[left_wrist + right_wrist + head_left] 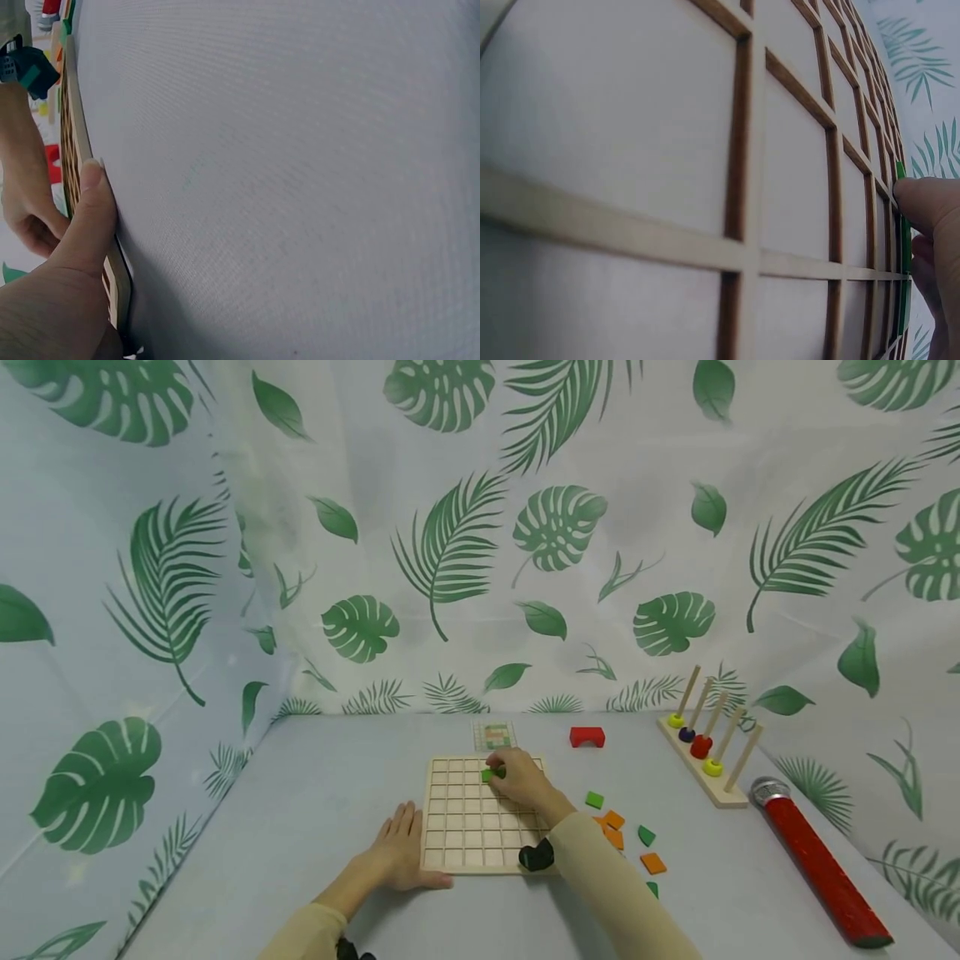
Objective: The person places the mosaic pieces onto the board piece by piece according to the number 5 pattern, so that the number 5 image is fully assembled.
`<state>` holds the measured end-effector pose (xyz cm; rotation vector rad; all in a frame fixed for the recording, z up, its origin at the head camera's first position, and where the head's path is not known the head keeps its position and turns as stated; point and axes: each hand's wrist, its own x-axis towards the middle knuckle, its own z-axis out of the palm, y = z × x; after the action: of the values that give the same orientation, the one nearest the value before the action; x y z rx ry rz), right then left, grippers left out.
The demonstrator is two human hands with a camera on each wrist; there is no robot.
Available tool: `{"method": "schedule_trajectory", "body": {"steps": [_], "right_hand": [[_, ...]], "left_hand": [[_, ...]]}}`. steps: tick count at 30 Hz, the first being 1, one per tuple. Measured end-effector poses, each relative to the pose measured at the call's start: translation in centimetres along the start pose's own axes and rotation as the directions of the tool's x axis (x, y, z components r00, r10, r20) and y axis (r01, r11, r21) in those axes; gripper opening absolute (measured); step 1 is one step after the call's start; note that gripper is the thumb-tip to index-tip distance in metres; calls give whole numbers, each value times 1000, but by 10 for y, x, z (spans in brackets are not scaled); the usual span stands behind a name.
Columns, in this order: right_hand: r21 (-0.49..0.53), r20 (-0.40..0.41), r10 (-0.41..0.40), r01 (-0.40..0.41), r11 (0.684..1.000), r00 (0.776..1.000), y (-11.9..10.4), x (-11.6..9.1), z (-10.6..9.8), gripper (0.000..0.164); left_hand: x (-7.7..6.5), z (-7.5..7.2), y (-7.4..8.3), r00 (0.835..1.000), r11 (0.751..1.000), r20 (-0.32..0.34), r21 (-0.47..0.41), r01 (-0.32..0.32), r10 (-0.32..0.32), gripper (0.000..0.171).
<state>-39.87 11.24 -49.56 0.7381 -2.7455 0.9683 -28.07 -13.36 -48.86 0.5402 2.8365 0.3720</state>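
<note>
A square wooden grid board [453, 817] lies on the table with raised strips between its cells. My left hand [397, 853] rests at its near left corner, fingers straight along the left side. In the left wrist view the thumb [91, 202] runs along the board's front edge. Over the far rows, my right hand [521, 783] pinches a green tile [487, 775] between thumb and fingers. The right wrist view shows that green tile [905, 247] low against the cells, partly covered by the thumb [922, 196].
Right of the board lie loose orange tiles [653, 863] and green tiles [595, 799]. A pattern card [493, 736] and a red arch block [587, 737] are behind. Farther right stand a peg stand [723, 795] with beads and a red microphone-shaped tube [825, 868].
</note>
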Motion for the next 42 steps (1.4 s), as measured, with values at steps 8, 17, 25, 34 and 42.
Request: {"method": "schedule_trajectory", "body": {"steps": [8, 17, 25, 34, 42], "right_hand": [[25, 31, -28, 27, 999, 999, -1, -8, 0, 23], [3, 0, -11, 11, 1000, 1000, -1, -15, -11, 28], [12, -52, 65, -65, 998, 997, 10, -32, -30, 28], [34, -91, 150, -148, 988, 984, 20, -57, -54, 25], [-37, -115, 112, -117, 992, 987, 35, -78, -70, 22]], "left_hand": [[-15, -11, 16, 999, 1000, 32, -9, -16, 16, 119], [-4, 2, 7, 1000, 1000, -4, -7, -29, 29, 127], [-1, 8, 0, 999, 1000, -29, 0, -20, 20, 129], [-10, -7, 10, 1000, 1000, 18, -12, -13, 13, 126], [-11, -11, 14, 1000, 999, 20, -31, 14, -14, 123]]}}
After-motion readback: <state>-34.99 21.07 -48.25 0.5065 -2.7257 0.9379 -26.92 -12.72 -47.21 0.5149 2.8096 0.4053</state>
